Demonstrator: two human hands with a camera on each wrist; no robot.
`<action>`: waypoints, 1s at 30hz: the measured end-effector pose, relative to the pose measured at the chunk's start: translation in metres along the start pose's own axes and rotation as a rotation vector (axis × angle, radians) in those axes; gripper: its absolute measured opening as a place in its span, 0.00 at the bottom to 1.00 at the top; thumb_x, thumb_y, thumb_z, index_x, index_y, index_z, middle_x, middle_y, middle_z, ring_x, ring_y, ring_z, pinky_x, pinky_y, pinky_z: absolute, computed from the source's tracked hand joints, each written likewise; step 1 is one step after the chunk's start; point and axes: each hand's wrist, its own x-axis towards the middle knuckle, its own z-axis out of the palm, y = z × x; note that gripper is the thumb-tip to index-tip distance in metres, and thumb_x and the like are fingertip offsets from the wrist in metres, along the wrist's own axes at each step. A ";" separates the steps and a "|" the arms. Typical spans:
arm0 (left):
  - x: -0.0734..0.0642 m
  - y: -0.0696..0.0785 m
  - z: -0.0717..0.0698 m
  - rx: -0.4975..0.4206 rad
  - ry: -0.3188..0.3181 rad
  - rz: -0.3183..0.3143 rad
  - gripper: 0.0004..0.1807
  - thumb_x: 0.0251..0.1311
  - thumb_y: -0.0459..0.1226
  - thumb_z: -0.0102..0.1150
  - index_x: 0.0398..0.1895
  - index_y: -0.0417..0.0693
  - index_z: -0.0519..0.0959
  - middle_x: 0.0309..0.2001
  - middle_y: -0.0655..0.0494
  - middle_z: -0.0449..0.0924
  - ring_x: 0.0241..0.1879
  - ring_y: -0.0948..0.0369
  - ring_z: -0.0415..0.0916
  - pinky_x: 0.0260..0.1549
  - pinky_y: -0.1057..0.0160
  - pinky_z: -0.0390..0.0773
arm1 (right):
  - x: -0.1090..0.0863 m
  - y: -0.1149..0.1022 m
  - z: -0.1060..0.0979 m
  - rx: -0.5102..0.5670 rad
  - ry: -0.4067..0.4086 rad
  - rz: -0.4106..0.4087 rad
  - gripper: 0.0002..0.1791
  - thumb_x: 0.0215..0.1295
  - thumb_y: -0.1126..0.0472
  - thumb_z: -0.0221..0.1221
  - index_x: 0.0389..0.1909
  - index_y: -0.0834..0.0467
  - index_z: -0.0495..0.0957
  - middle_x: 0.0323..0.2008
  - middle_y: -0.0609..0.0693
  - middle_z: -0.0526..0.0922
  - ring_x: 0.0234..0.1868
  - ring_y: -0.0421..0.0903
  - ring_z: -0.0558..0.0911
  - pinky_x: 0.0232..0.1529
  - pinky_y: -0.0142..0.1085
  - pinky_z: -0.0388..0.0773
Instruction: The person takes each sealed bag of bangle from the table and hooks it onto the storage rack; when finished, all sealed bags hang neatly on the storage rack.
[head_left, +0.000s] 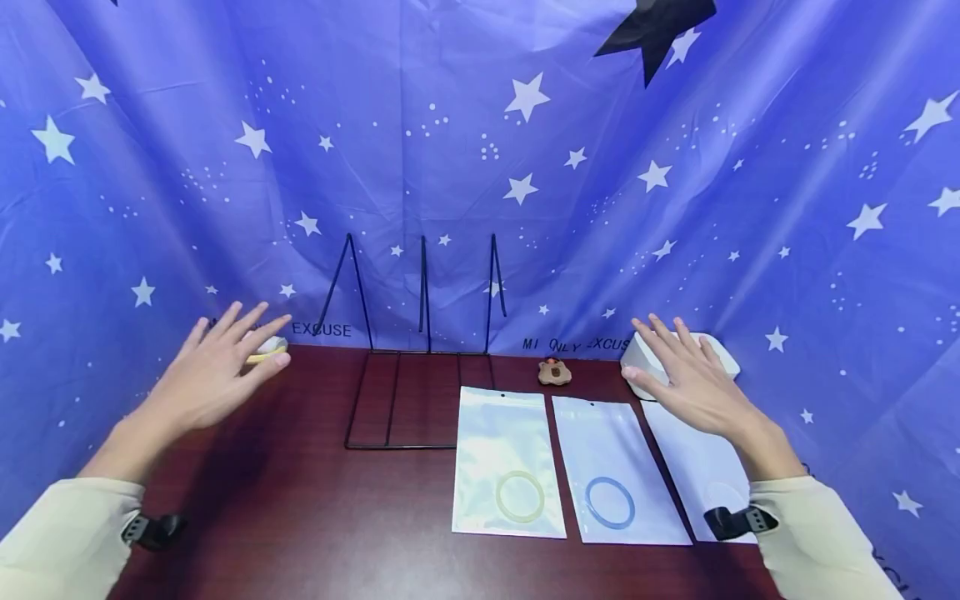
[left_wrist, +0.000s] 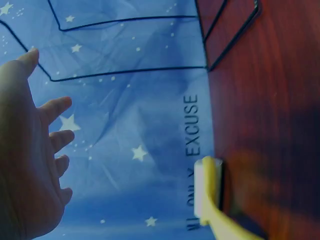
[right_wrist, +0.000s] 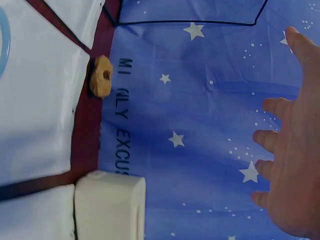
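Held above the table, my left hand (head_left: 210, 379) has its fingers spread and nothing in it. Behind it, partly hidden, lies a small white thing with a yellow band (left_wrist: 212, 192). My right hand (head_left: 693, 379) is likewise spread and holds nothing, overlapping a white rounded box (right_wrist: 107, 205) in the head view. Near that hand lie white flat pouches: one bears a pale yellow ring (head_left: 520, 497), the middle one a blue ring (head_left: 610, 502). The third pouch (head_left: 686, 437) is partly covered by my right hand and wrist.
A black wire rack (head_left: 401, 447) with upright prongs stands at the back centre. Right of it sits a small brown figure (head_left: 555, 373). A blue star-printed curtain (head_left: 450, 150) encloses the dark red table (head_left: 337, 517) at the back and sides.
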 end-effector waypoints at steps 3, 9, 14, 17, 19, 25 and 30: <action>-0.002 0.003 0.015 -0.043 0.029 0.032 0.37 0.76 0.58 0.46 0.82 0.55 0.58 0.81 0.36 0.53 0.81 0.32 0.43 0.76 0.27 0.41 | 0.002 0.000 0.007 0.041 0.005 0.010 0.44 0.77 0.34 0.49 0.85 0.44 0.43 0.85 0.57 0.41 0.84 0.66 0.35 0.74 0.75 0.34; -0.008 0.019 0.047 -0.166 0.037 0.011 0.39 0.74 0.57 0.52 0.80 0.46 0.61 0.80 0.37 0.57 0.80 0.35 0.51 0.71 0.29 0.57 | 0.007 -0.001 0.024 0.138 0.022 0.017 0.44 0.76 0.36 0.52 0.84 0.48 0.49 0.84 0.59 0.45 0.85 0.64 0.38 0.71 0.79 0.42; -0.009 0.025 0.079 -0.259 -0.028 -0.022 0.43 0.73 0.58 0.54 0.80 0.40 0.60 0.80 0.37 0.56 0.80 0.35 0.50 0.73 0.31 0.56 | 0.010 -0.002 0.043 0.225 0.029 0.015 0.43 0.76 0.39 0.53 0.83 0.53 0.52 0.83 0.61 0.47 0.84 0.66 0.43 0.72 0.77 0.46; -0.009 0.029 0.099 -0.307 -0.061 -0.027 0.43 0.72 0.56 0.57 0.79 0.38 0.60 0.80 0.36 0.57 0.80 0.34 0.50 0.74 0.31 0.55 | 0.011 -0.002 0.056 0.264 0.038 0.013 0.42 0.77 0.40 0.54 0.82 0.54 0.53 0.82 0.62 0.51 0.83 0.67 0.48 0.73 0.74 0.50; -0.010 0.032 0.112 -0.334 -0.070 -0.021 0.42 0.71 0.53 0.60 0.78 0.36 0.61 0.79 0.35 0.58 0.79 0.34 0.51 0.74 0.31 0.56 | 0.013 -0.002 0.064 0.286 0.043 0.009 0.41 0.77 0.41 0.53 0.82 0.55 0.53 0.82 0.63 0.54 0.81 0.68 0.53 0.73 0.72 0.54; -0.012 0.040 0.137 -0.402 -0.074 -0.008 0.41 0.66 0.46 0.66 0.76 0.33 0.63 0.77 0.34 0.62 0.78 0.33 0.54 0.73 0.31 0.58 | 0.017 -0.005 0.090 0.361 0.038 0.029 0.39 0.79 0.40 0.51 0.82 0.53 0.54 0.80 0.63 0.57 0.80 0.69 0.57 0.72 0.71 0.58; -0.012 0.043 0.153 -0.438 -0.058 -0.016 0.42 0.65 0.45 0.67 0.76 0.33 0.64 0.76 0.34 0.63 0.76 0.34 0.58 0.71 0.32 0.62 | 0.021 -0.005 0.109 0.427 0.055 0.039 0.39 0.79 0.41 0.52 0.81 0.56 0.56 0.79 0.64 0.60 0.78 0.68 0.60 0.72 0.68 0.62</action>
